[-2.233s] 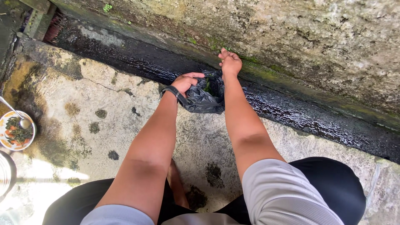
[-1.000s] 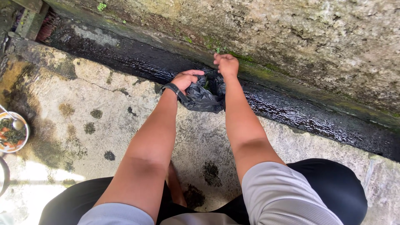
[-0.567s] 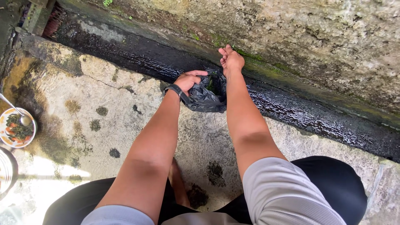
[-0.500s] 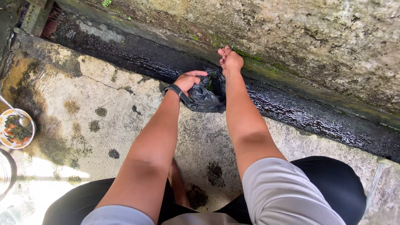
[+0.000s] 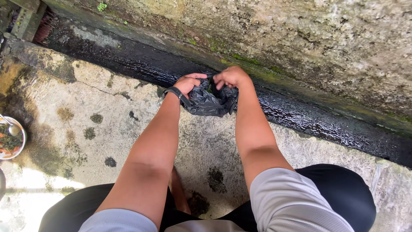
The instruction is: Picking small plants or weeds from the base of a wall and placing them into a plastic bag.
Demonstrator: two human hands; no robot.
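A crumpled black plastic bag (image 5: 207,102) sits at the edge of the concrete slab, right over a wet dark drain channel (image 5: 300,116). My left hand (image 5: 189,82) grips the bag's left rim, its handle looped round my wrist. My right hand (image 5: 231,77) has curled fingers at the bag's right rim, at the mouth. A bit of green shows inside the bag's opening.
A mossy rough stone wall (image 5: 300,43) rises just beyond the drain. A plate (image 5: 9,141) with chopped greens, red bits and a spoon lies at the far left on the stained concrete floor (image 5: 86,120). My knees in dark shorts fill the bottom.
My right hand came down from the mossy wall base to the bag's mouth and curled its fingers at the rim. My left hand kept its hold. The view shifted slightly right.
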